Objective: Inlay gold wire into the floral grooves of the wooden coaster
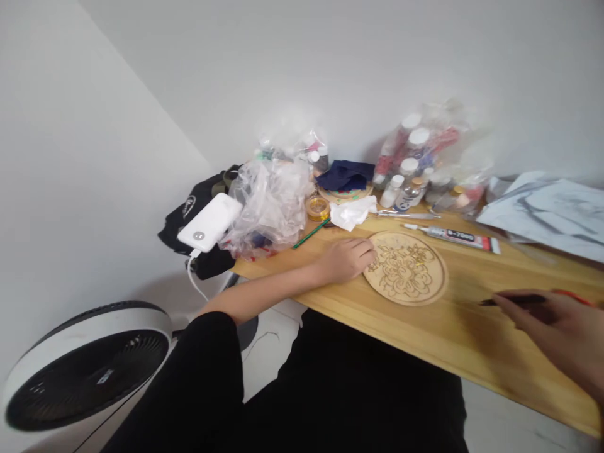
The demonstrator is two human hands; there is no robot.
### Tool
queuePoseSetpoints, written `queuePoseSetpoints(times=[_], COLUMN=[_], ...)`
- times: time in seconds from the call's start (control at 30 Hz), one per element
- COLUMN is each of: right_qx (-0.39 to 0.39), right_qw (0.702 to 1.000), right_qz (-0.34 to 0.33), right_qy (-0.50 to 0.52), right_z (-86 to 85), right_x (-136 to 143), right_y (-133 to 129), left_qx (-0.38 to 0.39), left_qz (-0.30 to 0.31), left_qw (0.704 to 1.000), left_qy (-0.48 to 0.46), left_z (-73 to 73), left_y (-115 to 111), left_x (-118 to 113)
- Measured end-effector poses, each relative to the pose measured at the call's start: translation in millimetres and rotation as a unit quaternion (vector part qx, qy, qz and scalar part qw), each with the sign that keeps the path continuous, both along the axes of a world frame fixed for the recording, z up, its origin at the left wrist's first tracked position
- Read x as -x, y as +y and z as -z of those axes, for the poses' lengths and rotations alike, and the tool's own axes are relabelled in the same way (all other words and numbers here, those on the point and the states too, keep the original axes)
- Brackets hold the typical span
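Note:
A round wooden plaque (406,269) with a carved-looking flower pattern lies flat on the table. My left hand (348,259) is closed at its left edge, fingers curled over the rim. To the right and apart from the plaque, my right hand (552,318) is closed around a slim dark pen (523,300), its tip pointing left above the wood. Something red (573,297) shows behind that hand, partly hidden. A B-7000 glue tube (455,236) lies just behind the plaque, near silvery tweezers (406,214).
Crumpled white tissue (353,212), yellow tape (318,208) and a green stick (311,234) lie behind my left hand. Plastic bags (271,195), small bottles (409,192) and a dark blue cloth (346,175) line the wall. A power bank (211,221) and fan (89,365) are left.

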State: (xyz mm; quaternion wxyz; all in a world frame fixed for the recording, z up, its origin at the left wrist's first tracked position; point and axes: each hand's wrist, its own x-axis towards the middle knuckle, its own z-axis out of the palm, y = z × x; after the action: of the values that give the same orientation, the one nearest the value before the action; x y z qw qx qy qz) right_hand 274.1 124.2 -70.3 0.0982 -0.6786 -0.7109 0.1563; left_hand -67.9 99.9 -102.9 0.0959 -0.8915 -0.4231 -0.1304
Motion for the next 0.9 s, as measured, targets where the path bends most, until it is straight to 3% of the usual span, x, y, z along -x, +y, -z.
queuePoseSetpoints(times=[0.1,0.2,0.3,0.37,0.47,0.57,0.7,0.9], right_qx=[0.032,0.019,-0.082,-0.122,-0.155,-0.082,-0.029,0.013], right_qw=[0.999,1.0,0.994,0.967,0.896,0.785,0.754,0.734], right_qz=[-0.025,-0.001,-0.019,-0.074,-0.096,-0.043,0.001,0.051], right_qy=[-0.005,-0.003,0.074,0.21,0.405,0.613,0.656,0.677], right_z=[-31.7,-52.3,-62.1,-58.8,-35.7,-3.9,17.0,10.7], right_x=[29,47,64,80,104,119,119,112], right_y=[-5,-2,9,21,43,58,61,61], left_qx=[-0.02,-0.043,-0.054,-0.051,-0.054,-0.057,-0.06,-0.067], left_qz=[0.015,0.034,0.049,0.057,0.062,0.066,0.068,0.055], left_qw=[0.999,0.997,0.994,0.994,0.994,0.994,0.994,0.995], left_qy=[-0.024,-0.055,-0.077,-0.079,-0.077,-0.072,-0.066,-0.048], left_z=[-0.4,-0.4,-0.4,-0.7,-1.0,-1.0,-1.3,-2.2], left_y=[0,2,3,4,5,6,6,6], left_x=[-1,-1,-1,-1,-1,-1,-3,-5])
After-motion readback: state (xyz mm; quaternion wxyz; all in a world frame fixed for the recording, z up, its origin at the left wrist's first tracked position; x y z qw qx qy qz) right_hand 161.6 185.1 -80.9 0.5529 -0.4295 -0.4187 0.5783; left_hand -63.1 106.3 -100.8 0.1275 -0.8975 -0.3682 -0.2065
